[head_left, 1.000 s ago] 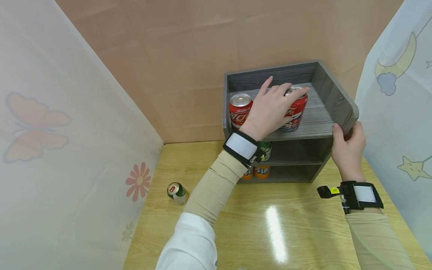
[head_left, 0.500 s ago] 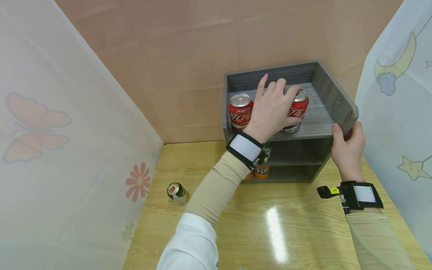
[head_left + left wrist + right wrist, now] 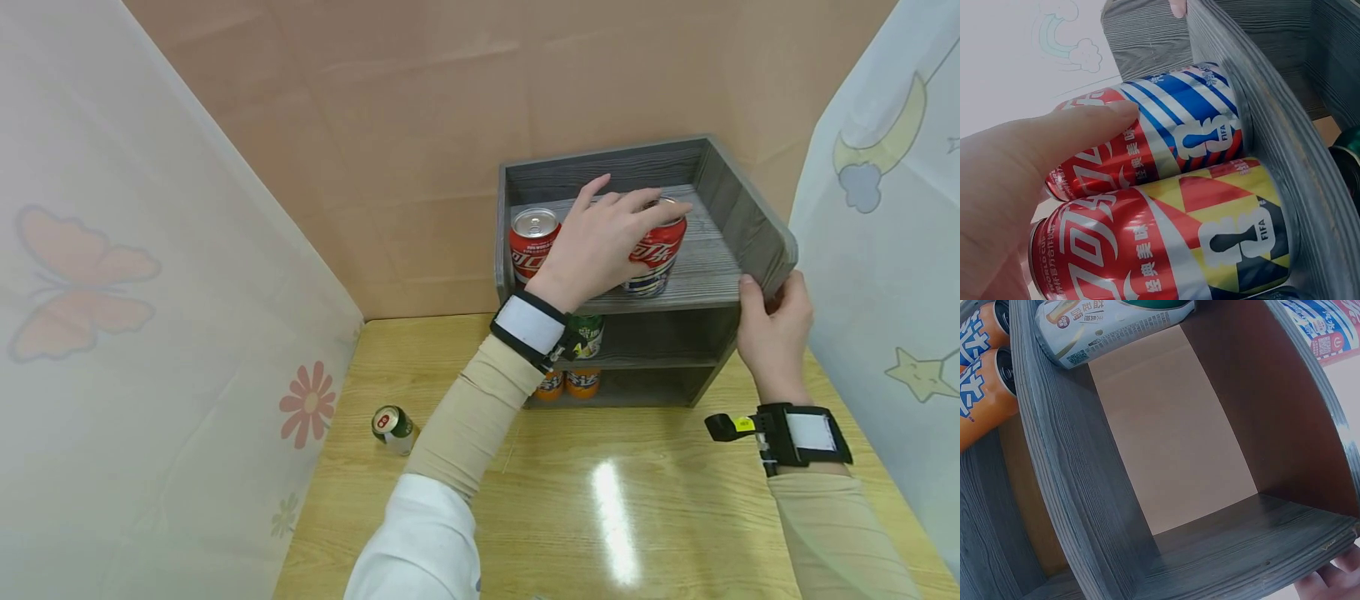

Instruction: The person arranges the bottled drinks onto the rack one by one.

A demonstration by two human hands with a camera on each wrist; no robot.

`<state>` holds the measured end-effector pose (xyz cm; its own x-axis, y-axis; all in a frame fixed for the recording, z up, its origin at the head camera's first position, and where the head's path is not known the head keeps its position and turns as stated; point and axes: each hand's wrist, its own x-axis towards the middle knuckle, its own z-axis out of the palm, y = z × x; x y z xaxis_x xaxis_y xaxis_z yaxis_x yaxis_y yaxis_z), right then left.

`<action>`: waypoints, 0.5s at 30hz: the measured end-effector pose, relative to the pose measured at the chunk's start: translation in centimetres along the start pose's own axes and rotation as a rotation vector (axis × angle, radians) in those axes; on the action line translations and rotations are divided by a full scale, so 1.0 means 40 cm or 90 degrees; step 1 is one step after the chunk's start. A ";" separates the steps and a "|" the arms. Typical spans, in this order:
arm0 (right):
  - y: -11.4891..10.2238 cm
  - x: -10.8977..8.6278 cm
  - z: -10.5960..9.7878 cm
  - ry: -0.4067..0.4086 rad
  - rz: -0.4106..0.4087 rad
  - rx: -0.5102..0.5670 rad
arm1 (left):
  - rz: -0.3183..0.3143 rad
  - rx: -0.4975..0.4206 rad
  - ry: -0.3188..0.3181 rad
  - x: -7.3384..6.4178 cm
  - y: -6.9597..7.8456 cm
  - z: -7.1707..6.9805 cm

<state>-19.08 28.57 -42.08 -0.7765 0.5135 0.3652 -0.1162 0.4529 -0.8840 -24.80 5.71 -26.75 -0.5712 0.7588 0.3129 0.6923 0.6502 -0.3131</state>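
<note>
A grey wooden shelf (image 3: pixel 720 292) of three levels stands on the table against the back wall. On its top level my left hand (image 3: pixel 592 250) reaches over the red cola cans. It grips the rightmost cola can (image 3: pixel 656 258), with the thumb on its front and the index finger across its top. That can has blue and white stripes (image 3: pixel 1179 103). Beside it is a cola can with yellow and black patches (image 3: pixel 1210 231), hidden behind my hand in the head view. Another cola can (image 3: pixel 534 242) stands at the left. My right hand (image 3: pixel 776 333) grips the shelf's right side panel.
A green-topped can (image 3: pixel 588 335) stands on the middle level, and orange soda cans (image 3: pixel 582 383) on the bottom one. One green and pale can (image 3: pixel 394 429) is on the table (image 3: pixel 555 500) at the left. Printed cloths (image 3: pixel 885 275) flank both sides.
The rightmost cola can has turned, so its white lettering faces front. My left fingers lifted off its top, then came back over it. The right hand stays in place.
</note>
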 end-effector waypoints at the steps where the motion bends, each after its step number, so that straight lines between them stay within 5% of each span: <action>1: 0.000 0.001 0.000 0.001 -0.002 0.000 | 0.001 0.004 0.001 0.000 0.001 0.000; 11: 0.005 0.002 -0.004 0.008 -0.008 -0.001 | -0.008 0.020 0.049 0.008 0.016 0.012; 15: 0.006 0.002 -0.004 0.005 -0.005 -0.008 | -0.033 0.032 0.039 0.015 0.021 0.014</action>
<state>-19.06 28.83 -42.23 -0.7709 0.5158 0.3737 -0.1140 0.4656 -0.8776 -24.81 6.71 -27.31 -0.5768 0.7212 0.3837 0.6388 0.6909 -0.3385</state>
